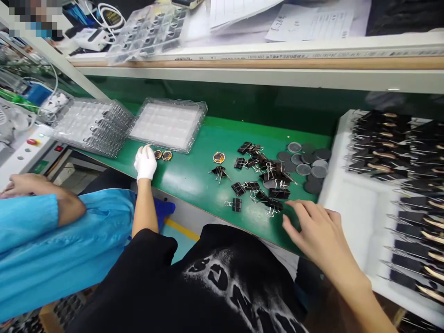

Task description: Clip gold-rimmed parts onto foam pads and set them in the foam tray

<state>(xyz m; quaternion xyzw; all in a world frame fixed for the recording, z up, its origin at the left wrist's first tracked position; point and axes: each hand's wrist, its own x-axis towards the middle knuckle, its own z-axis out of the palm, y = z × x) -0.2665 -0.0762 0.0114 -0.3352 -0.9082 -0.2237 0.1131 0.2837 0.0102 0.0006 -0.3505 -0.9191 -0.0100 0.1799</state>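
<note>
My left hand (145, 163), in a white glove, rests at the bench's near edge, beside two small round watch-like pieces (167, 156) with gold rims. Its fingers are bent and close together; whatever they hold is hidden. My bare right hand (316, 227) hovers over the right part of the bench, thumb and fingers apart, with nothing between them. Just left of its fingertips lies a loose heap of black binder clips (272, 172). Another round gold-rimmed piece (218, 157) lies face up between the hands, close to a binder clip (220, 173) with its handles spread.
Dark and clear discs (319, 171) lie behind the clips. At right, a white tray (342, 203) bears rows of clipped black pieces. Clear plastic trays (166, 122) stand at back left. A shelf (243, 76) overhangs the bench. A co-worker's blue sleeve (31, 226) is at left.
</note>
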